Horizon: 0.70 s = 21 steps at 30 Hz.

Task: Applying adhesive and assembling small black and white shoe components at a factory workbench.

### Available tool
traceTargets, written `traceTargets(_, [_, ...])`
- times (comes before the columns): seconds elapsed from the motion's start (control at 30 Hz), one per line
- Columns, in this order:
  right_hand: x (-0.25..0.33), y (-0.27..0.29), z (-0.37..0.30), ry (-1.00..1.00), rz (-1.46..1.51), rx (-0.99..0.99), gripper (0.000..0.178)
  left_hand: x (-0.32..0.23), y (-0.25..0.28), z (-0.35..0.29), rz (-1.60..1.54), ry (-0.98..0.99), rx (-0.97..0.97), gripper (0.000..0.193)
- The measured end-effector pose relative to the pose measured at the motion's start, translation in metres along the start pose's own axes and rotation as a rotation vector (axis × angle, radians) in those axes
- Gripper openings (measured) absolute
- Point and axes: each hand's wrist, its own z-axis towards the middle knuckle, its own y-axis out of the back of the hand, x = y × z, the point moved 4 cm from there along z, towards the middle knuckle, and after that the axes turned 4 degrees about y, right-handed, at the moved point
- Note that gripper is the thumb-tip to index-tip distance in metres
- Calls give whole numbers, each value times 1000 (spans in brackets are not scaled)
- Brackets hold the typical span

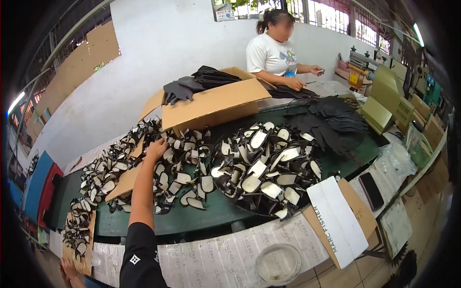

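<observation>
Tabletop cardboard box [211, 103] holds black pieces [197, 81].

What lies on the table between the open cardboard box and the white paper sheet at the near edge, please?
In the head view, between the cardboard box and the white paper sheet lies a heap of black-and-cream cut shoe pieces on the green table.

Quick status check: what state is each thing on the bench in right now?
Cardboard box: open, flaps out, dark cut pieces stacked inside.
Black-and-cream cut pieces: loose, heaped across the green table.
Left hand: reaching into the cut pieces, touching them.
Right hand: not in view.
Black pieces: piled at the far right.
Phone: flat, screen dark.
Round clear lid: lying flat.
</observation>
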Motion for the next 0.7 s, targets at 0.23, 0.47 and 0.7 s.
traceTargets(0.23, [19, -9, -13, 41, -49, 198, 22, -18, 1, -59, 55, -91, 2, 46])
traceTargets(0.47, [31, -14, -35, 108, -119, 290, 22, -7, 16, -93, -232, -172, 241, 50])
traceTargets(0.7, [36, 1, -25, 29, -26, 183, 19, -60, 66, -71, -204, -278, -137, 44])
